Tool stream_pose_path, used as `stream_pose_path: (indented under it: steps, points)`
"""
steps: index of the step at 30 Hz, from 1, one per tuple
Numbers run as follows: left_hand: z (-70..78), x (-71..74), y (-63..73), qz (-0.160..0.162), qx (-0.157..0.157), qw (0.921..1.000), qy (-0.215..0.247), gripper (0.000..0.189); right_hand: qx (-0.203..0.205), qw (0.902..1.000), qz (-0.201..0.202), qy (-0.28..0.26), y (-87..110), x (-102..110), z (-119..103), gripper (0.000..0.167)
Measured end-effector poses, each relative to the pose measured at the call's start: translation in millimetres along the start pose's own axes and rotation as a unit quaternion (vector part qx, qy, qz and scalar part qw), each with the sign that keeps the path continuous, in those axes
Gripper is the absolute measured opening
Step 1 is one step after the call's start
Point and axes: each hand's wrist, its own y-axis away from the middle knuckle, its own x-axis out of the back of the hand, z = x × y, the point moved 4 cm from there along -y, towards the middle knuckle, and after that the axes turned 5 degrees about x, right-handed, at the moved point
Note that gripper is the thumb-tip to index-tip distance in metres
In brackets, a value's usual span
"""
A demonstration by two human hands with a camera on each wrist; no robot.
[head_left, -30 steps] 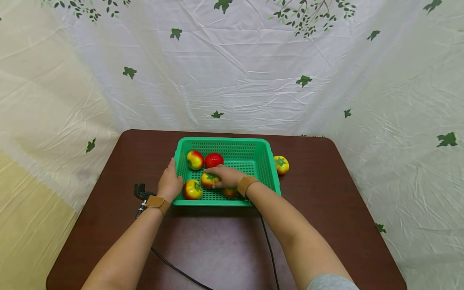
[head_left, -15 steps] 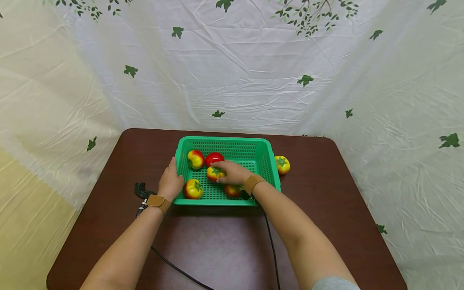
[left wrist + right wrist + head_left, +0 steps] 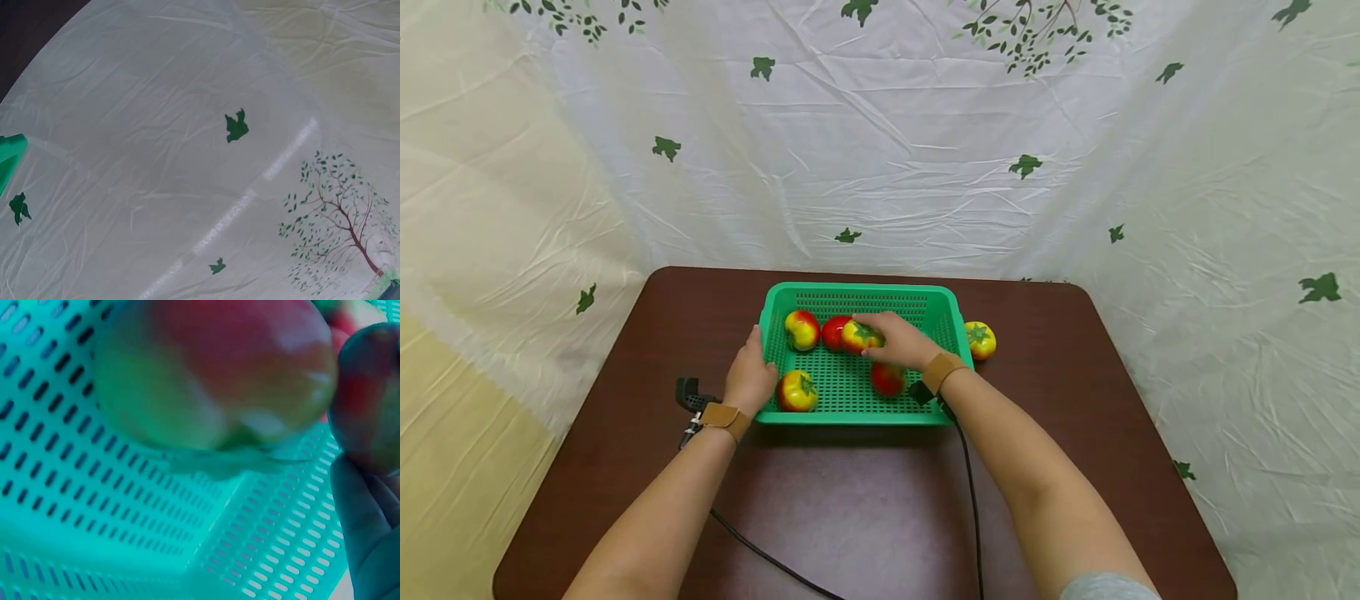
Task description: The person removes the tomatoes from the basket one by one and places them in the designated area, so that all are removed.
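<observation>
A green mesh basket (image 3: 865,419) stands on the table, holding several red-and-yellow persimmons. My right hand (image 3: 901,340) grips one persimmon (image 3: 859,337) by its right side, fingers behind and thumb in front. In the right wrist view the same hand (image 3: 369,519) has its fingers against that persimmon (image 3: 365,394). Just left of it lies a redder persimmon (image 3: 833,331), partly covered. A blurred persimmon (image 3: 888,379) sits below the right wrist and looms large in the right wrist view. At the basket's left rim, my left hand (image 3: 750,379) holds on, thumb inside and fingers outside.
Two other persimmons lie along the basket's left side, one at the back (image 3: 802,331) and one at the front (image 3: 797,392). Another persimmon (image 3: 981,340) rests on the brown table (image 3: 1060,400) outside the right wall. Black cables (image 3: 775,562) trail from both wrists.
My right hand has moved back and to the right with the gripped persimmon. The persimmon under the right wrist has come into fuller view and shifted slightly. The left hand stays at the rim.
</observation>
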Motion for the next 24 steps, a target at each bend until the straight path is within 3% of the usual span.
stream_pose_path:
  steps: [18, 24]
  points:
    - [-1.2, -0.2, -0.3, 0.002, -0.004, 1.0, 0.003, 0.073, -0.048, 0.9912, 0.12, -0.032, 15.4, 51.5, 25.0, 0.066]
    - [-1.4, -0.1, 0.3, 0.003, -0.007, 1.0, 0.005, 0.073, -0.066, 0.9881, 0.138, -0.019, 23.7, 62.7, 38.3, 0.064]
